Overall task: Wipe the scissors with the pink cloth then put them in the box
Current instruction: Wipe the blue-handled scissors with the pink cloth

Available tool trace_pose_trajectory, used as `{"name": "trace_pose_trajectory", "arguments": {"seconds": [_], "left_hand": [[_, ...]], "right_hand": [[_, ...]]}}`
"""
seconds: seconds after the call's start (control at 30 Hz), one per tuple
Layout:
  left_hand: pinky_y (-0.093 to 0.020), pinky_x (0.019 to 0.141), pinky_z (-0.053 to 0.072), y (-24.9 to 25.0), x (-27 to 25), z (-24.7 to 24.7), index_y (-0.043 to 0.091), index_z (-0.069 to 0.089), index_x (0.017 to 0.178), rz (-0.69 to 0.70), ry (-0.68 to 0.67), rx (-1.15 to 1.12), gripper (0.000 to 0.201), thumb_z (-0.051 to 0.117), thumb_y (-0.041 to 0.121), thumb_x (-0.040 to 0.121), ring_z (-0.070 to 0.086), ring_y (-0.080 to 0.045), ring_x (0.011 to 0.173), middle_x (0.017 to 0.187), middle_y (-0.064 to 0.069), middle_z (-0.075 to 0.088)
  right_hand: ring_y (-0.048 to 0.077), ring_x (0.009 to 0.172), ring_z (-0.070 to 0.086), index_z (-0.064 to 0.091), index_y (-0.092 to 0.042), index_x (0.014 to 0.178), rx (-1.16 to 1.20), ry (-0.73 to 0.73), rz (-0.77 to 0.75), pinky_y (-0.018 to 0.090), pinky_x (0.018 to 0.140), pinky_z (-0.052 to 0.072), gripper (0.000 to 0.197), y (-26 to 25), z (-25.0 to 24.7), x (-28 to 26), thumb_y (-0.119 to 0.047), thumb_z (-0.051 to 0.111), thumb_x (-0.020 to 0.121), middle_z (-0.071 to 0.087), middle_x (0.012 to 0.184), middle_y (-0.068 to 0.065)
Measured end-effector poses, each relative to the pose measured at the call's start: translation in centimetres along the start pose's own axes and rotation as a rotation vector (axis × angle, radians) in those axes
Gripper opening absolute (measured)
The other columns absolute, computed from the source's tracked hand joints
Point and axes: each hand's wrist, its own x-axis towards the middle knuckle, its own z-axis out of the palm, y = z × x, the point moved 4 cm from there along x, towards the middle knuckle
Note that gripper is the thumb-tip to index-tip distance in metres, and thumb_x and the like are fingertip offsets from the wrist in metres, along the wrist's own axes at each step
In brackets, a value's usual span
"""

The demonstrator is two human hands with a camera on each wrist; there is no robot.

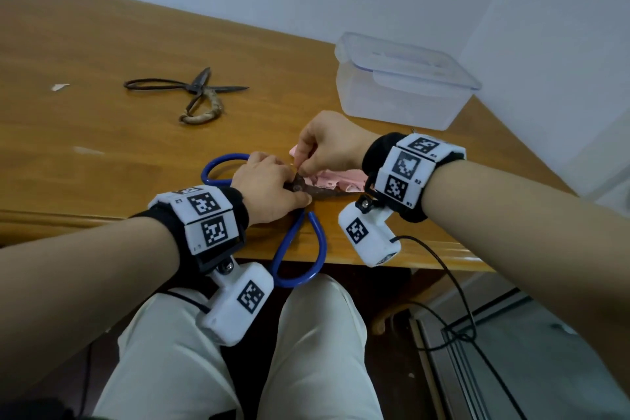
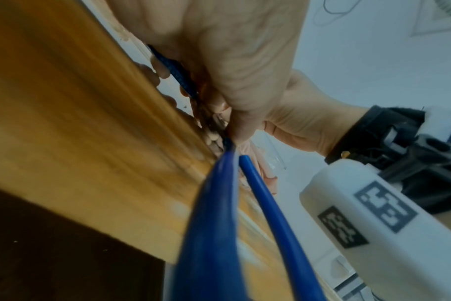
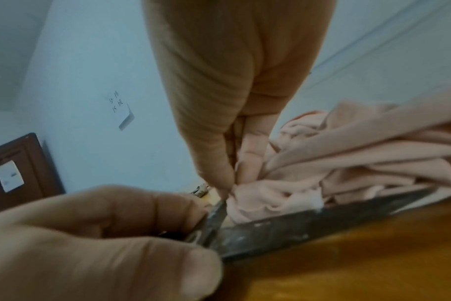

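At the table's [image 1: 102, 54] near edge the left hand [image 1: 269, 189] grips the blue-handled scissors [image 1: 300, 249] at the pivot while the right hand [image 1: 327, 143] pinches the pink cloth [image 1: 337, 179] against the blades, the clear box [image 1: 402, 82] standing behind, other scissors [image 1: 191, 92] well apart.

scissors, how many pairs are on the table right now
2. The blue-handled scissors lie at the near table edge, held by the left hand at the pivot. The dark old scissors lie untouched farther back on the left. None shows inside the box.
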Motion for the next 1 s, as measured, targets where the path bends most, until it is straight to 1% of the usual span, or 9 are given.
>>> {"name": "trace_pose_trajectory", "arguments": {"seconds": [0.13, 0.3, 0.4, 0.5, 0.67, 0.8, 0.87, 0.93, 1.0], "left_hand": [[-0.036, 0.098, 0.031, 0.0, -0.1, -0.1, 0.018, 0.061, 0.102, -0.009, -0.023, 0.002, 0.035, 0.058, 0.05, 0.088, 0.029, -0.025, 0.128, 0.123, -0.004, 0.051], [-0.037, 0.1, 0.031, 0.0, -0.1, -0.2, 0.021, 0.057, 0.098, -0.01, -0.042, -0.008, 0.03, 0.059, 0.049, 0.087, 0.028, -0.024, 0.13, 0.125, -0.003, 0.05], [-0.036, 0.1, 0.031, 0.1, -0.1, -0.2, 0.018, 0.061, 0.106, 0.0, -0.044, 0.016, 0.037, 0.057, 0.05, 0.088, 0.028, -0.024, 0.13, 0.127, -0.004, 0.05], [-0.036, 0.1, 0.031, 0.1, -0.1, -0.2, 0.017, 0.061, 0.104, -0.001, -0.033, -0.004, 0.036, 0.058, 0.049, 0.088, 0.028, -0.024, 0.129, 0.126, -0.004, 0.05], [-0.035, 0.098, 0.031, 0.1, -0.2, -0.2, 0.015, 0.063, 0.103, 0.015, -0.028, 0.009, 0.038, 0.057, 0.049, 0.088, 0.029, -0.026, 0.127, 0.121, -0.005, 0.051], [-0.036, 0.1, 0.031, 0.1, -0.2, -0.2, 0.017, 0.059, 0.096, -0.003, -0.036, -0.009, 0.034, 0.059, 0.05, 0.087, 0.028, -0.024, 0.129, 0.12, -0.004, 0.051], [-0.036, 0.1, 0.031, 0.0, -0.2, -0.2, 0.017, 0.062, 0.1, -0.001, -0.035, -0.018, 0.035, 0.059, 0.05, 0.087, 0.028, -0.024, 0.129, 0.121, -0.003, 0.051], [-0.036, 0.1, 0.031, 0.1, -0.1, -0.1, 0.017, 0.063, 0.105, 0.009, -0.033, -0.014, 0.037, 0.058, 0.05, 0.087, 0.028, -0.024, 0.129, 0.123, -0.002, 0.051], [-0.036, 0.099, 0.031, 0.1, -0.1, -0.1, 0.017, 0.063, 0.112, 0.009, -0.027, -0.001, 0.04, 0.057, 0.05, 0.088, 0.029, -0.025, 0.128, 0.125, -0.003, 0.051]], "right_hand": [[0.01, 0.073, 0.069, 0.073, -0.014, 0.08, 0.057, 0.05, -0.009, 0.033, 0.077, 0.059, 0.007, 0.2, -0.5, -0.2, -0.01, 0.077, 0.076, 0.072, 0.081, 0.001], [0.011, 0.084, 0.067, 0.072, -0.034, 0.073, 0.095, 0.004, -0.012, 0.04, 0.08, 0.057, 0.021, 0.7, 0.1, -0.9, -0.029, 0.083, 0.056, 0.07, 0.088, -0.009], [0.012, 0.085, 0.065, 0.074, -0.028, 0.071, 0.051, 0.031, -0.033, 0.041, 0.079, 0.056, 0.011, 0.7, 0.3, -0.7, -0.025, 0.084, 0.067, 0.069, 0.082, -0.009], [0.014, 0.085, 0.064, 0.072, -0.027, 0.068, -0.014, 0.016, -0.052, 0.041, 0.079, 0.056, 0.011, 0.2, 0.3, -0.8, -0.022, 0.079, 0.074, 0.069, 0.078, -0.004], [0.008, 0.068, 0.059, 0.063, -0.022, 0.074, -0.129, 0.084, -0.057, 0.036, 0.076, 0.056, 0.012, -0.1, -0.2, -0.5, -0.015, 0.07, 0.08, 0.061, 0.071, -0.008], [0.007, 0.073, 0.064, 0.07, -0.019, 0.074, 0.012, 0.003, -0.038, 0.024, 0.069, 0.052, 0.008, -0.1, -0.7, -0.7, -0.015, 0.076, 0.078, 0.069, 0.074, -0.006], [0.006, 0.074, 0.064, 0.072, -0.024, 0.071, 0.012, -0.066, -0.067, 0.021, 0.068, 0.051, 0.01, -0.5, -0.2, -1.3, -0.017, 0.077, 0.076, 0.068, 0.071, -0.009], [0.003, 0.068, 0.059, 0.071, -0.023, 0.071, -0.027, -0.061, -0.079, 0.018, 0.062, 0.048, 0.011, -0.8, 0.3, -1.5, -0.015, 0.076, 0.076, 0.064, 0.067, -0.013], [0.003, 0.067, 0.06, 0.07, -0.021, 0.07, -0.025, -0.043, -0.057, 0.019, 0.063, 0.051, 0.012, -0.6, 0.4, -0.9, -0.013, 0.077, 0.075, 0.066, 0.068, -0.01]]}}
